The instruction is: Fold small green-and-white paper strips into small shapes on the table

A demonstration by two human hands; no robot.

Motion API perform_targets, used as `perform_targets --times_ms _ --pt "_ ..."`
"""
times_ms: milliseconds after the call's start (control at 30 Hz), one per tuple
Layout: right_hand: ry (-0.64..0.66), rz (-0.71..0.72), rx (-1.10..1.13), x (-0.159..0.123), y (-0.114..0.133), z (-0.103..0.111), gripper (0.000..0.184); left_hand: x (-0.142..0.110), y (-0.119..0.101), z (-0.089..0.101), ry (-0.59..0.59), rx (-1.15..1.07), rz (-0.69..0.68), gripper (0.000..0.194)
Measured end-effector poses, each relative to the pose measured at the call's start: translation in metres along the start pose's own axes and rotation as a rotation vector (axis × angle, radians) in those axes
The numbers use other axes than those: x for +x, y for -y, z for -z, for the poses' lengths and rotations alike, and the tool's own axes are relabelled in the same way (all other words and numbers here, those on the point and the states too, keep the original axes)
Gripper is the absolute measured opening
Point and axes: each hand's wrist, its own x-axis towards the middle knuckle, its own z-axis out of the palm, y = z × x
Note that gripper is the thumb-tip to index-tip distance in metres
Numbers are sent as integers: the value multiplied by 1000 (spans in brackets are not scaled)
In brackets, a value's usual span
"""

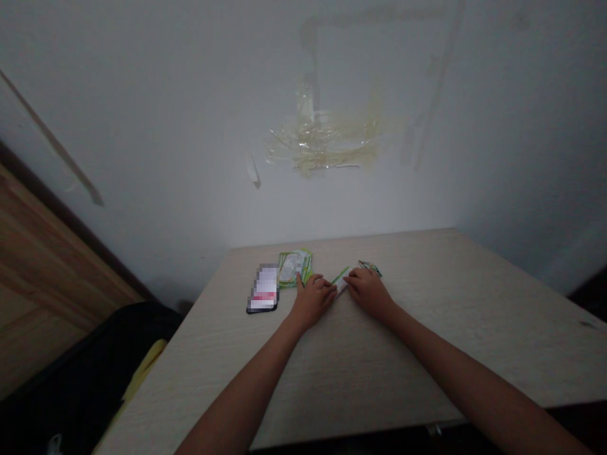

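A narrow green-and-white packet, perhaps folded, lies on a slant between my two hands, low over the table. My left hand is closed at its lower left end, the thumb side pressed on it and the outer finger sticking out toward a pile. My right hand grips the upper right part with curled fingers. That pile of flat green-and-white packets lies just beyond my left hand. Behind my right hand, a small dark-and-green printed piece shows in part.
A phone with a lit, blurred screen lies left of the pile. The pale wood table meets a wall marked with old tape. At left are a black bag, yellow cloth and wooden furniture.
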Motion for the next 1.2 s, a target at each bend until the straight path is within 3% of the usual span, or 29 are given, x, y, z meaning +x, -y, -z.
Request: perform_targets --times_ms 433,633,1200 --pt "59 -3 177 -1 -3 -4 25 -1 1 3 25 -140 10 24" --pt "78 -28 251 0 -7 -7 25 0 4 -1 -39 -76 110 25" --pt "60 22 194 -1 -2 -7 27 -1 2 1 -59 -32 74 21"
